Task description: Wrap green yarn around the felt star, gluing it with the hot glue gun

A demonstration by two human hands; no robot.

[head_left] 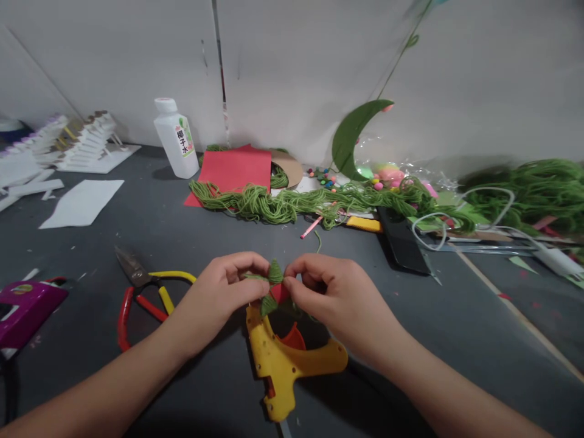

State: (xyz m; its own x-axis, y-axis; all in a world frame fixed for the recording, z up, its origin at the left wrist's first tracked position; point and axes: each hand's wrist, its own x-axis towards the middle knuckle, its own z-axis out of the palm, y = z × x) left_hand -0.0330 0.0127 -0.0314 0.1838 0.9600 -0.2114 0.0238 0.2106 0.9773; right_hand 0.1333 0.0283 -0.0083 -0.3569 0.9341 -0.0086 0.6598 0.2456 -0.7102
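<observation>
Between my two hands is a small craft piece [275,272] wrapped in green yarn, with leaf-like points and a patch of red showing. My left hand [232,283] is closed, thumb and fingers pinching the piece's left side. On the other side my right hand [322,283] pinches its edge near the red patch; the fingertips partly hide what they grip. Just below lies a yellow hot glue gun [276,359] with an orange trigger, its nozzle end near my left fingers. Scissors [141,280] with red and yellow handles lie left of my left forearm.
Green yarn [260,204] stretches across the back beside red paper [237,167]. A white bottle [176,140] stands back left. A black phone [404,243] and a white cable [506,194] lie right. A purple device [31,310] sits far left. A green crescent [349,143] leans at the wall.
</observation>
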